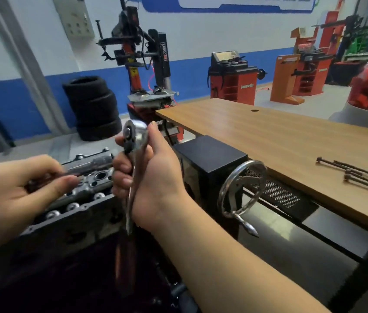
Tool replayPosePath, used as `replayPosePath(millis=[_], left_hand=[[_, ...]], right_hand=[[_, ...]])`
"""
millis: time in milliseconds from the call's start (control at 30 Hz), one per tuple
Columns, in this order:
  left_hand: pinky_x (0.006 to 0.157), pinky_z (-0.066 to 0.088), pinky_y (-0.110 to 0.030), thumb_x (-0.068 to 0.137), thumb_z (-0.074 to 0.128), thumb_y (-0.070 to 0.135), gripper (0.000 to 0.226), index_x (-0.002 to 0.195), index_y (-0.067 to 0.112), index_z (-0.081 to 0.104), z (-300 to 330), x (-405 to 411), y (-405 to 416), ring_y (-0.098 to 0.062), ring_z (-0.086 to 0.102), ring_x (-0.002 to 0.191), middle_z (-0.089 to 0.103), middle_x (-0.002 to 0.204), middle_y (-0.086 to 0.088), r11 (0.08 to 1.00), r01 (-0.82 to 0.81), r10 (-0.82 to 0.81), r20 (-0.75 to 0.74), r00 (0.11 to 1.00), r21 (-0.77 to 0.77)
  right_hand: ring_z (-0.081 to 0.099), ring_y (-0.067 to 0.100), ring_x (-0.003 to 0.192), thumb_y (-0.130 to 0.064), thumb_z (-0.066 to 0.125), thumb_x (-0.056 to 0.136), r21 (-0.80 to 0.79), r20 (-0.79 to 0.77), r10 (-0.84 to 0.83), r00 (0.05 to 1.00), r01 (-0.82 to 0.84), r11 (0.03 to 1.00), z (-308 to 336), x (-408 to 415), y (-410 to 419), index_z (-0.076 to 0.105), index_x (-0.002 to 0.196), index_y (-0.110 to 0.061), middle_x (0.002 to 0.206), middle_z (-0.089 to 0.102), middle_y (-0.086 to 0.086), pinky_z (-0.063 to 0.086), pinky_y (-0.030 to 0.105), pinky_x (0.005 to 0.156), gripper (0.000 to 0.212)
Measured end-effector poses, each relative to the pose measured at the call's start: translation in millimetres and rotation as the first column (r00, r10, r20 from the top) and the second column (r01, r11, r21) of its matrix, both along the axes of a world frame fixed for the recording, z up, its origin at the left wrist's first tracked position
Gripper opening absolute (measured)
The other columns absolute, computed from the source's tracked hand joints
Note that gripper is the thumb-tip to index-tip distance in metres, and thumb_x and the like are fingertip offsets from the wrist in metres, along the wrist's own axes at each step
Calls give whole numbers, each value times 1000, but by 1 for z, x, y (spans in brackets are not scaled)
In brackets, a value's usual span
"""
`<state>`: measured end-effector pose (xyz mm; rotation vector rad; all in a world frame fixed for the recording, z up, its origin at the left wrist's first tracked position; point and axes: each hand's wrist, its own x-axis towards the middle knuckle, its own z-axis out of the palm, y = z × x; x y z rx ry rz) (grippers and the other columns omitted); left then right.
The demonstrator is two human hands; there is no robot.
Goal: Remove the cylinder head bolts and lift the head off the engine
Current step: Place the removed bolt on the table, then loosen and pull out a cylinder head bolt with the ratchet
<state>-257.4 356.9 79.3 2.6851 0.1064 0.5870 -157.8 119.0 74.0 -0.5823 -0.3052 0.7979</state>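
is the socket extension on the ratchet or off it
Off. The left hand holds the extension apart from the ratchet, gripped upright in the right hand.

1. Wooden table [268, 136], filling the frame from 1 to 4 o'clock; round hole [254, 110] near the far edge.
2. Long dark bolts [354, 175], lying loose in a crossed cluster on the tabletop at 3 o'clock.
3. Floor [327, 96]; stacked tyres [95, 109] standing at 10 o'clock.

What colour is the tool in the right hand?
Shiny silver chrome ratchet, gripped by the right hand; head view.
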Motion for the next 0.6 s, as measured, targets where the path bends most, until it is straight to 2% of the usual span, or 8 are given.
replayPosePath(millis=[67,167,233,300,400,467,533,600], left_hand=[[52,47,-25,94,58,76,46,105,33,72,3,-9,-1,-6,61,57,66,68,13,984,-103,87,108,990,149],[55,50,-29,91,50,85,54,100,37,71,24,-28,-2,-1,61,61,66,66,16,971,-182,149,200,968,157],[52,48,-28,89,47,89,57,99,38,72,26,-34,-2,-2,62,61,66,65,15,974,-180,149,209,967,140],[51,46,-29,86,46,92,60,95,38,72,24,-39,2,-5,63,61,66,65,13,969,-204,174,207,963,139],[56,51,-33,83,49,91,59,91,36,72,19,-43,7,-10,63,62,68,66,9,969,-229,219,114,969,87],[60,53,-36,82,50,88,56,89,36,71,16,-43,9,-10,63,64,67,66,10,968,-229,223,66,973,105],[60,54,-37,82,50,87,53,88,38,70,13,-41,13,-8,63,65,68,67,13,962,-239,236,40,971,135],[60,54,-39,83,50,86,50,88,40,70,11,-40,12,-8,64,66,68,67,14,963,-240,238,28,971,120]], right_hand=[[34,11,52,-74,44,99,52,-41,-39,998,42,998,0,-5,15,58,107,-20,67,46,-2,23,24,51,56],[39,11,56,-83,49,89,115,-9,-121,993,121,986,-5,-13,34,60,106,-24,76,52,-1,24,23,45,63],[43,10,60,-76,67,83,117,98,-137,986,125,985,-15,-19,40,59,112,-23,84,53,-2,28,22,44,61],[50,6,61,-55,77,83,10,295,-151,944,155,988,-30,-23,43,55,117,-22,86,55,-6,34,21,45,52],[54,0,66,-53,72,88,-61,706,-268,656,433,899,-54,-28,49,56,105,-42,78,59,-17,44,21,59,26],[54,3,67,-60,69,91,45,761,-372,531,529,848,-66,-32,50,57,98,-43,76,60,-16,46,24,63,22],[57,10,68,-67,67,90,88,696,-424,579,518,851,-72,-30,48,64,94,-37,77,63,-10,48,29,64,30],[62,9,74,-66,65,91,43,639,-415,648,508,860,-74,-21,45,71,94,-27,82,70,-4,50,22,67,39]])
